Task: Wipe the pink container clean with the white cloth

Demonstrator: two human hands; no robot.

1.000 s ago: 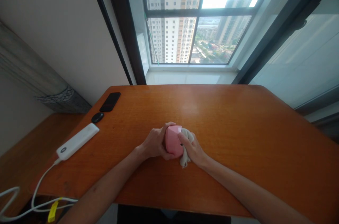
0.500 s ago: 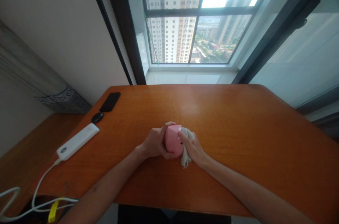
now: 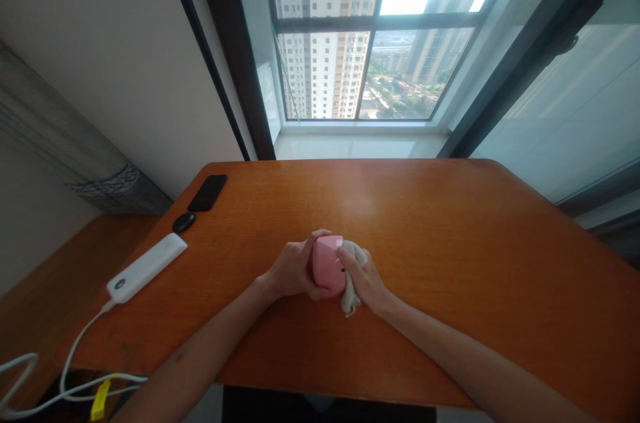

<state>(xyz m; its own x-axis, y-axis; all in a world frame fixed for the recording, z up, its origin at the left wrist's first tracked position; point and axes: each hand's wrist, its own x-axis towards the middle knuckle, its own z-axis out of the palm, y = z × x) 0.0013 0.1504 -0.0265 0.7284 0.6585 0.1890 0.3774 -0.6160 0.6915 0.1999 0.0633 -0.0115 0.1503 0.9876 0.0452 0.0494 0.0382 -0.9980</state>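
Note:
A small, smooth pink object [image 3: 327,266] with rounded edges is held over the near middle of the table; its exact kind is unclear. My left hand [image 3: 294,270] wraps round its left side, with fingers at the top and thumb near the bottom. A crumpled greyish-white cloth [image 3: 351,296] lies against the right side of the pink object. My right hand [image 3: 367,281] is closed on this cloth, its thumb resting across the edge of the pink object. The right fingers are mostly hidden behind the cloth. One end of the cloth hangs down toward me.
On the left of the brown wooden table [image 3: 450,243] lie a black phone [image 3: 208,193], a round black item [image 3: 184,222] and a white power strip [image 3: 147,268]. A white cable [image 3: 75,350] with a yellow tag runs off the near left edge. Beyond the table is a window [image 3: 375,70].

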